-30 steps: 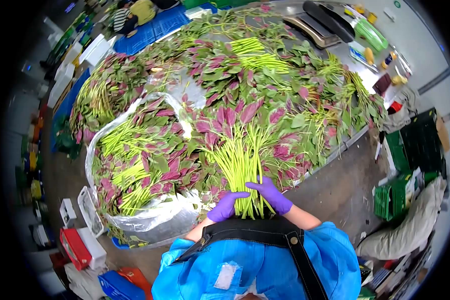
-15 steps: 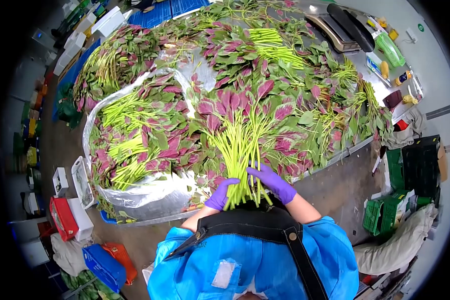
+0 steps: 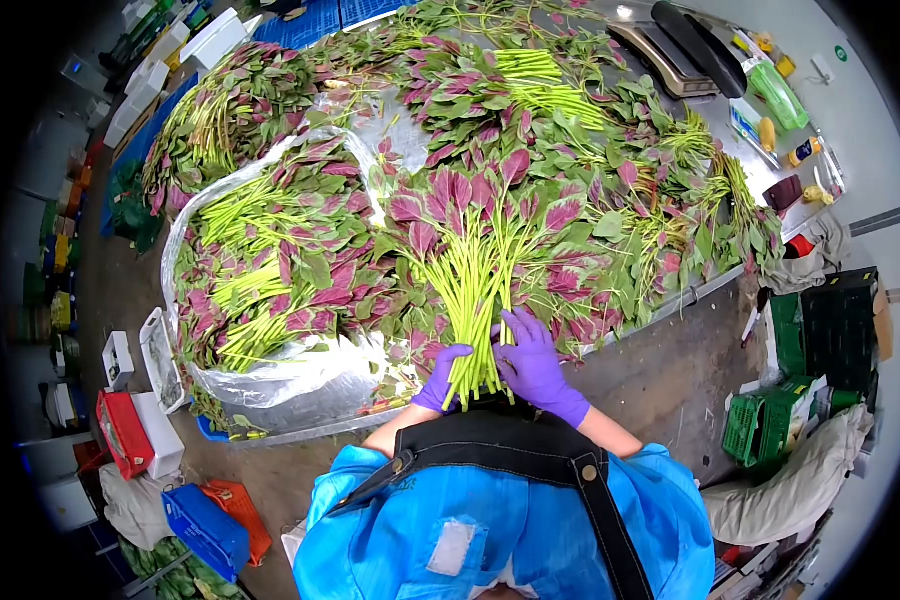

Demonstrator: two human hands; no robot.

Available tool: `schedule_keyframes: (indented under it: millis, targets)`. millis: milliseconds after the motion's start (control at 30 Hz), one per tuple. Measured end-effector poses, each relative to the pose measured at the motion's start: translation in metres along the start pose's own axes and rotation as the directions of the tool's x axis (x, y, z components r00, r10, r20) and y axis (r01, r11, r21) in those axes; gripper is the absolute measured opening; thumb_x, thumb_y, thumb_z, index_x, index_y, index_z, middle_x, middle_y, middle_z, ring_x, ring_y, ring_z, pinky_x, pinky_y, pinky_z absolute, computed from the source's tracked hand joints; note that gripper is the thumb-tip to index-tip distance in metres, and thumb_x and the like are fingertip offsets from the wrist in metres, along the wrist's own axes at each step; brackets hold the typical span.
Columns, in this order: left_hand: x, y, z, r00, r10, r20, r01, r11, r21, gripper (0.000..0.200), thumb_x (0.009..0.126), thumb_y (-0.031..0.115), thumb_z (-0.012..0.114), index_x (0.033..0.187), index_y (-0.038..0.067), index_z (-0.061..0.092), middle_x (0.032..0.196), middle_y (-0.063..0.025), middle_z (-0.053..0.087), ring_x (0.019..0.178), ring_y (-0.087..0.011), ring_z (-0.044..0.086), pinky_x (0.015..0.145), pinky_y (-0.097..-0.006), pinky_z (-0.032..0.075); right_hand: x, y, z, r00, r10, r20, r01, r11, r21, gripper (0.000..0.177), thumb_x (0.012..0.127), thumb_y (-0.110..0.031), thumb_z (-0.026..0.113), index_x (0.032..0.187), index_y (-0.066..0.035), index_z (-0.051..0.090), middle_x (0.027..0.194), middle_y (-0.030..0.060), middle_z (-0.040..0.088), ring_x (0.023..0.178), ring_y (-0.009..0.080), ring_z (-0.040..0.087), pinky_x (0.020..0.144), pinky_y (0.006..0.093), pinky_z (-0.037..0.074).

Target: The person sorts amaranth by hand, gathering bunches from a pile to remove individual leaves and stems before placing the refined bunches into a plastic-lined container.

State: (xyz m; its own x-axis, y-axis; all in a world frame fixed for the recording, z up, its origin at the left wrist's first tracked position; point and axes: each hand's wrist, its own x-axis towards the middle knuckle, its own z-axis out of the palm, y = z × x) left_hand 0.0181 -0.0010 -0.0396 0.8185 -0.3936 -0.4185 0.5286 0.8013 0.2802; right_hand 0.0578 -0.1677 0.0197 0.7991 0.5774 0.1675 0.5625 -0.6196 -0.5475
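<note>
Between my purple-gloved hands is a bunch of red-and-green amaranth (image 3: 470, 285), its pale green stems pointing toward my apron and its leaves spread away over the table. My left hand (image 3: 440, 378) is closed round the left side of the stems near their cut ends. On the right side, my right hand (image 3: 535, 368) presses against the stems with bent fingers; its fingertips partly hide behind them. To the left, more amaranth bunches (image 3: 245, 290) lie in a clear plastic bag (image 3: 270, 385). Loose amaranth (image 3: 660, 230) covers the table on the right.
A weighing scale (image 3: 660, 55) stands at the far right of the metal table (image 3: 290, 425). Beside it are a green basket (image 3: 778, 95) and a bottle (image 3: 805, 152). Crates, among them a blue one (image 3: 205, 525) and a green one (image 3: 760, 425), stand on the floor either side.
My right hand has shifted slightly along the stems and its fingers now sit flatter against them. The stem ends look more gathered together. My left hand keeps its hold.
</note>
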Motion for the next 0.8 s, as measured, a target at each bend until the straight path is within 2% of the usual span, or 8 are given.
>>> schedule_keyframes:
  millis: [133, 233, 300, 433, 567, 633, 733, 800]
  targets:
    - [0.005, -0.005, 0.001, 0.992, 0.019, 0.123, -0.002, 0.99, -0.139, 0.067, 0.075, 0.023, 0.049, 0.134, 0.001, 0.027, 0.134, -0.0207, 0.035, 0.122, -0.0315, 0.039, 0.1, -0.0434, 0.034, -0.015, 0.006, -0.019, 0.995, -0.05, 0.088, 0.031, 0.977, 0.213, 0.007, 0.073, -0.01, 0.063, 0.078, -0.007, 0.06, 0.123, 0.0172, 0.047, 0.118, 0.036, 0.039, 0.097, 0.0459, 0.03]
    - [-0.003, 0.004, 0.04, 0.972, -0.023, 0.234, 0.083, 0.965, -0.247, 0.069, 0.076, 0.026, 0.048, 0.136, 0.002, 0.025, 0.136, -0.0246, 0.03, 0.126, -0.0354, 0.031, 0.103, -0.047, 0.028, -0.018, 0.002, -0.059, 0.913, -0.254, 0.319, -0.042, 0.72, 0.693, 0.007, 0.079, -0.013, 0.06, 0.075, -0.008, 0.059, 0.117, 0.0124, 0.052, 0.114, 0.0273, 0.045, 0.095, 0.0384, 0.035]
    - [-0.001, 0.002, 0.033, 0.969, -0.008, 0.248, 0.068, 0.97, -0.233, 0.068, 0.077, 0.027, 0.047, 0.135, 0.002, 0.026, 0.137, -0.026, 0.027, 0.127, -0.0372, 0.028, 0.104, -0.0491, 0.025, -0.011, -0.001, -0.073, 0.818, 0.139, 0.558, -0.574, 0.25, 0.779, 0.005, 0.083, -0.012, 0.058, 0.081, -0.008, 0.059, 0.101, 0.0084, 0.06, 0.1, 0.0189, 0.055, 0.089, 0.03, 0.04]
    - [0.004, -0.005, 0.003, 0.984, -0.032, 0.173, 0.053, 0.991, -0.121, 0.066, 0.077, 0.025, 0.046, 0.135, 0.001, 0.026, 0.137, -0.0257, 0.028, 0.126, -0.0369, 0.03, 0.104, -0.0462, 0.026, 0.007, -0.007, -0.033, 0.908, 0.26, 0.328, -0.414, 0.672, 0.614, 0.011, 0.079, -0.01, 0.063, 0.087, -0.006, 0.058, 0.081, 0.005, 0.062, 0.074, 0.0129, 0.06, 0.07, 0.0268, 0.048]
    - [0.002, -0.005, 0.002, 0.995, -0.019, 0.1, 0.033, 0.991, -0.131, 0.063, 0.078, 0.022, 0.044, 0.134, -0.001, 0.027, 0.137, -0.0252, 0.027, 0.126, -0.037, 0.032, 0.104, -0.0432, 0.027, 0.008, -0.012, -0.01, 0.936, 0.077, 0.344, -0.24, 0.855, 0.46, 0.018, 0.072, -0.008, 0.069, 0.087, -0.006, 0.06, 0.076, 0.0041, 0.06, 0.068, 0.01, 0.057, 0.061, 0.0226, 0.046]
    - [-0.003, 0.002, 0.026, 0.972, -0.042, 0.231, 0.094, 0.972, -0.215, 0.062, 0.079, 0.021, 0.044, 0.134, -0.001, 0.027, 0.138, -0.0238, 0.028, 0.125, -0.0363, 0.032, 0.105, -0.0432, 0.026, 0.007, -0.011, -0.009, 0.881, 0.09, 0.464, -0.349, 0.786, 0.51, 0.014, 0.073, -0.006, 0.068, 0.085, -0.005, 0.061, 0.08, 0.0037, 0.062, 0.068, 0.0095, 0.057, 0.061, 0.0218, 0.045]
    - [-0.007, 0.003, 0.033, 0.988, -0.045, 0.15, 0.08, 0.967, -0.24, 0.06, 0.081, 0.022, 0.045, 0.133, -0.003, 0.027, 0.137, -0.0223, 0.029, 0.122, -0.0343, 0.038, 0.102, -0.0439, 0.031, 0.0, -0.005, -0.042, 0.693, -0.237, 0.68, -0.628, 0.263, 0.732, 0.012, 0.073, 0.001, 0.065, 0.084, -0.002, 0.061, 0.08, 0.0036, 0.062, 0.071, 0.0105, 0.058, 0.064, 0.0224, 0.046]
    - [-0.002, 0.0, 0.013, 0.982, -0.078, 0.17, 0.125, 0.951, -0.284, 0.059, 0.082, 0.021, 0.046, 0.132, -0.004, 0.028, 0.136, -0.0217, 0.032, 0.117, -0.0325, 0.043, 0.099, -0.0427, 0.036, 0.001, 0.015, -0.069, 0.791, -0.042, 0.61, -0.593, 0.187, 0.783, 0.015, 0.071, 0.001, 0.065, 0.086, -0.002, 0.06, 0.077, 0.004, 0.062, 0.072, 0.0114, 0.059, 0.067, 0.0221, 0.047]
